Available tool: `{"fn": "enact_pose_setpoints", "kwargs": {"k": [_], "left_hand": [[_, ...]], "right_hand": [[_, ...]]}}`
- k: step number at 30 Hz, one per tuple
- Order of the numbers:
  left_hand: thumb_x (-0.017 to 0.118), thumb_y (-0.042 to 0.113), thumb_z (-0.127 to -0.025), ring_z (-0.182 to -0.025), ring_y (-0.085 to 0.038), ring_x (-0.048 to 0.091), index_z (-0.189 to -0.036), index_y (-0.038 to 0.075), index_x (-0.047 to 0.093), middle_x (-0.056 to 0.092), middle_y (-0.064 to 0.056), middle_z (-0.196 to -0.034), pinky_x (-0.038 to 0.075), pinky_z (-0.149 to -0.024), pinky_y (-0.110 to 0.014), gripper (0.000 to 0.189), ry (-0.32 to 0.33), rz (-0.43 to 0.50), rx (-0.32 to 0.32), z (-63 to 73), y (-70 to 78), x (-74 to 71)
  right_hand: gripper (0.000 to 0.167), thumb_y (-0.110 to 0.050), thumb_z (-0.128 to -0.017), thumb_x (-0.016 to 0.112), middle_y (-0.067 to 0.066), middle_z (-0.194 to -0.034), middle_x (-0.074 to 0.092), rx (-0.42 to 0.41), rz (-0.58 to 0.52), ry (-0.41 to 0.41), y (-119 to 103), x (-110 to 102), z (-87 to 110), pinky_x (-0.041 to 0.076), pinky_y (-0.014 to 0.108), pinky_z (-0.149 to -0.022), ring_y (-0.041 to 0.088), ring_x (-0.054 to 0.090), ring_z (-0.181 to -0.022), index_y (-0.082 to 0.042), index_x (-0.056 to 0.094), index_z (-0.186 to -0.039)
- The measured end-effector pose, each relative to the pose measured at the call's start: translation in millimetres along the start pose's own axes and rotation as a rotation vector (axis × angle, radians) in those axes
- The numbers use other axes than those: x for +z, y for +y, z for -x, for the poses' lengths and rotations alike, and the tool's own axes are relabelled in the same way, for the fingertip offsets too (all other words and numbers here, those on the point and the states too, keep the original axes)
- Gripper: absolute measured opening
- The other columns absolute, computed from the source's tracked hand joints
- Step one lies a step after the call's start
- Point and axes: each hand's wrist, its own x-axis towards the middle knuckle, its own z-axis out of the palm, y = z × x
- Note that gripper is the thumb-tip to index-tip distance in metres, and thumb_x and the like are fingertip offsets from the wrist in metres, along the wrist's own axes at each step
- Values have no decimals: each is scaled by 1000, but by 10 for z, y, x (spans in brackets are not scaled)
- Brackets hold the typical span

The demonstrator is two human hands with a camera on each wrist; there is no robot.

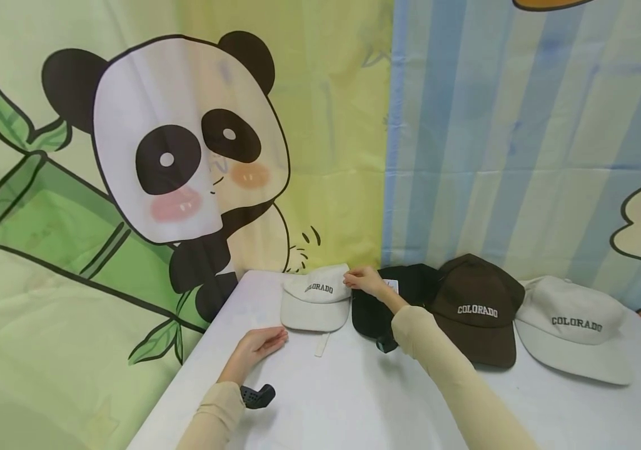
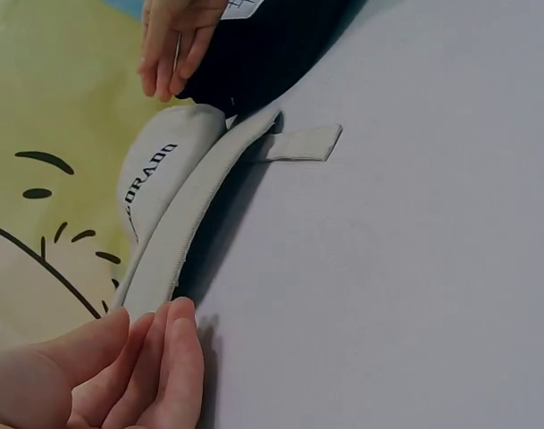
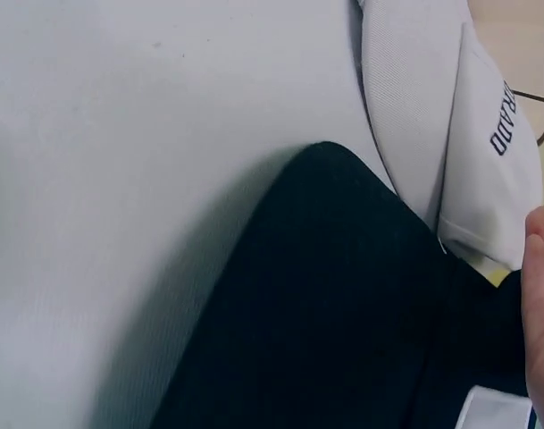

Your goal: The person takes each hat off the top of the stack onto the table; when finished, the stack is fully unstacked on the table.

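A small cream cap [image 1: 314,315] marked COLORADO sits at the left of the row, brim toward me, with a pale strap [image 1: 322,345] sticking out from under it. At the brim's left corner is my left hand [image 1: 258,347]; in the left wrist view its thumb stands apart from its fairly straight fingers [image 2: 182,357]. My right hand [image 1: 368,281] is by the crown's right side, its fingers extended; whether they touch the cloth I cannot tell. Beneath the right wrist lies a black cap [image 1: 366,315] with a white label [image 3: 495,409], partly hidden by that arm.
A brown COLORADO cap [image 1: 474,290] and a larger light grey one [image 1: 585,319] continue the row to the right. They stand on a white table [image 1: 320,406] against a printed cloth backdrop [image 1: 343,156]. A black device [image 1: 258,397] is at my left wrist.
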Motion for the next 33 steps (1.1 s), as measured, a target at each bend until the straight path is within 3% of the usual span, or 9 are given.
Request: {"fn": "enact_pose_setpoints", "kwargs": {"k": [2, 6, 9, 13, 16, 19, 20, 26, 33], "left_hand": [[54, -6, -83, -81, -25, 62, -114, -17, 46, 63, -18, -84, 49, -80, -34, 34, 11, 15, -8, -23, -6, 17], [52, -10, -82, -83, -29, 61, -112, -20, 46, 61, -22, -84, 48, -82, -35, 32, 0, 72, -30, -71, -15, 51], [52, -12, -81, -82, -31, 61, -109, -20, 47, 60, -23, -82, 49, -81, -36, 29, 0, 106, -44, -94, -23, 76], [52, -13, -81, -82, -33, 60, -109, -21, 46, 60, -23, -80, 48, -81, -37, 29, 8, 116, -34, -113, -41, 106], [50, -14, -82, -83, -33, 60, -109, -23, 44, 60, -23, -80, 48, -81, -37, 30, 2, 109, -14, -128, -59, 131], [50, -13, -82, -83, -33, 61, -110, -23, 44, 60, -23, -80, 49, -80, -36, 30, 8, 100, -8, -134, -65, 158], [50, -13, -82, -83, -32, 61, -110, -23, 44, 60, -23, -79, 49, -80, -35, 30, 9, 101, -9, -137, -66, 161], [51, -14, -81, -82, -33, 61, -111, -23, 42, 60, -22, -76, 49, -79, -35, 32, 34, 133, -5, -147, -63, 172], [54, -13, -80, -76, -29, 62, -107, -22, 47, 60, -20, -73, 50, -78, -33, 28, 71, 136, 6, -161, -51, 208]], "right_hand": [[32, -12, -92, 48, 23, -99, 60, -39, 11, 25, 101, 22, -76, 49, 37, -80, 31, 58, -91, 12, 52, -112], [30, -25, -86, 57, 8, -85, 65, -184, -29, 51, 804, -50, -543, 52, 23, -65, 15, 62, -75, -2, 63, -103], [28, -26, -86, 57, 9, -83, 65, -178, 42, 98, 1257, -96, -854, 53, 24, -61, 16, 62, -73, -3, 65, -100], [25, -24, -87, 56, 10, -81, 64, -98, 171, 156, 1029, -87, -721, 52, 30, -63, 20, 60, -73, -3, 66, -96], [21, -21, -87, 57, 9, -76, 63, -46, 206, 188, 618, -52, -456, 52, 30, -61, 19, 59, -70, -2, 67, -89], [17, -14, -87, 56, 7, -75, 63, -46, 281, 227, 377, -1, -270, 51, 27, -60, 18, 59, -70, 0, 66, -88], [15, -9, -87, 56, 10, -77, 64, 4, 313, 233, 250, 23, -192, 51, 30, -63, 21, 60, -73, 3, 66, -89], [16, -10, -85, 57, 8, -77, 64, -3, 408, 251, 241, 89, -201, 50, 30, -63, 21, 59, -75, 2, 66, -92], [16, -10, -83, 61, 10, -76, 64, 40, 364, 307, 201, 163, -222, 50, 29, -56, 20, 59, -68, 3, 66, -91]]}}
